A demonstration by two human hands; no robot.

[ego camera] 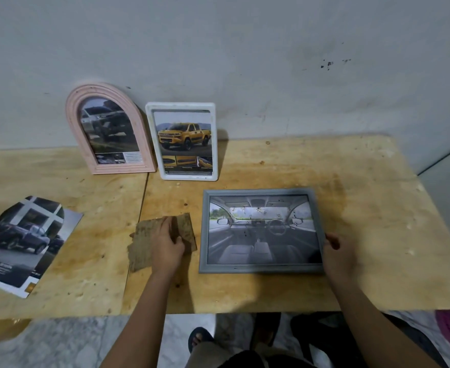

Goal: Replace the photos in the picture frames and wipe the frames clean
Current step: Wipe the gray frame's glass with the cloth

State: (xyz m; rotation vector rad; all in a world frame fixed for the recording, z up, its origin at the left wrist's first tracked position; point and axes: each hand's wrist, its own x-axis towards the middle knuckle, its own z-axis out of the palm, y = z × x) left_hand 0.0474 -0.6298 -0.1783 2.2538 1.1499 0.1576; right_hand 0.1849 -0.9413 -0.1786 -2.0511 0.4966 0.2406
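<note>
On the table (351,208), the grey frame (262,232) lies flat, photo in, glass speckled; the right hand (338,254) grips its right edge, the left hand (167,244) clutches a brown cloth (141,245) beside it. Wiping looks pending; the pink frame (107,128) and white frame (184,142) lean filled behind.

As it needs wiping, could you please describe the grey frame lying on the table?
The grey frame is a rectangular, plastic-looking moulding, lying flat, face up, on the wooden table. It holds a car-interior photo; dark specks dot its upper front. The right hand grips its right edge.
</note>
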